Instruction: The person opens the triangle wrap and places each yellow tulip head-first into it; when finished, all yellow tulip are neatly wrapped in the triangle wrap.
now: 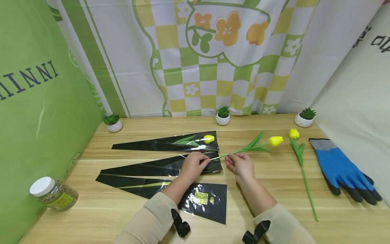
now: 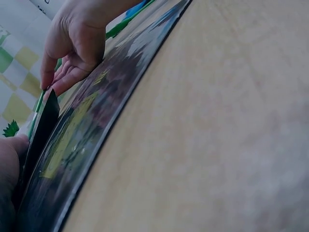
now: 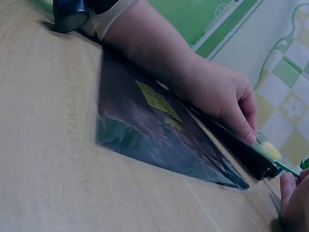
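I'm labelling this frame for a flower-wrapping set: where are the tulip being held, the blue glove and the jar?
held tulip (image 1: 275, 141), head view, on its yellow bloom
blue glove (image 1: 336, 166), head view, on the blue palm
jar (image 1: 58, 195), head view, on its clear side

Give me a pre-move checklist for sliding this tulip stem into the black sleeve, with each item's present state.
1. Left hand grips the mouth of the black sleeve: ok.
2. Right hand pinches the tulip stem: ok.
3. Stem tip is at the sleeve mouth: ok.
4. Sleeve mouth is spread open enough: cannot tell.
5. Yellow bloom and leaves lie free of the spare tulip: ok.
6. Blue glove lies off to the side: ok.
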Demonstrator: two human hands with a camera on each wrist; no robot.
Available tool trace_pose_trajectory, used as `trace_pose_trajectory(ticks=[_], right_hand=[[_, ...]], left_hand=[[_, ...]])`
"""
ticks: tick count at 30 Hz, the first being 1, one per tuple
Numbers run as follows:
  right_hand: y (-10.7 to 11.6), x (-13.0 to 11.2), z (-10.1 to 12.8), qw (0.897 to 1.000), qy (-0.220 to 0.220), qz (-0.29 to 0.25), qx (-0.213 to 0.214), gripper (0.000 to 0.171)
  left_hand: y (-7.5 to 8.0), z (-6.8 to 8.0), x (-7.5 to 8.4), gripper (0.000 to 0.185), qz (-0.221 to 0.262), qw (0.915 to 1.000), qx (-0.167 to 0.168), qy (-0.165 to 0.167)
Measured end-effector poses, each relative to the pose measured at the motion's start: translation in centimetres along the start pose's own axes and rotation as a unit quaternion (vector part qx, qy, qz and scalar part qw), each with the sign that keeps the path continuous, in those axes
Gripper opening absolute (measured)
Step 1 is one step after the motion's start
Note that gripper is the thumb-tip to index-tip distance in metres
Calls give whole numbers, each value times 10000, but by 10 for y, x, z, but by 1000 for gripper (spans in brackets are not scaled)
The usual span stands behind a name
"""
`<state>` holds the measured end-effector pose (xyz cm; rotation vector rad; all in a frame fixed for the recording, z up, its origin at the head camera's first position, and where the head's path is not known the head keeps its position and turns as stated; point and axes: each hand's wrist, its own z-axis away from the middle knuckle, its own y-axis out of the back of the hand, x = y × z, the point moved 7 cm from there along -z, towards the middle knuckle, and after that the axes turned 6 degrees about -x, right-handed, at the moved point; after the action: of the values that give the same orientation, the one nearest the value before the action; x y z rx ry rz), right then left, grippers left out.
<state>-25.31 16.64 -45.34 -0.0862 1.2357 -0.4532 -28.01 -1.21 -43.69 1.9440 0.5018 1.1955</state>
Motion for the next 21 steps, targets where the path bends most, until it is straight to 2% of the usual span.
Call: trace_pose_trajectory(ticks=[6,13,21], right_hand=[[2,0,2,9987,-287,88,-409,8],[6,1,6,9919,-732,226,-1013,42],[13,1,11,9874,-943,280,-1239,41]], left_hand=[[0,1,2,17,-138,9999,-85,-12],[-1,0,3,17,-330,9993,-140,-70],[0,1,2,16,-209,9997,-112,-42]])
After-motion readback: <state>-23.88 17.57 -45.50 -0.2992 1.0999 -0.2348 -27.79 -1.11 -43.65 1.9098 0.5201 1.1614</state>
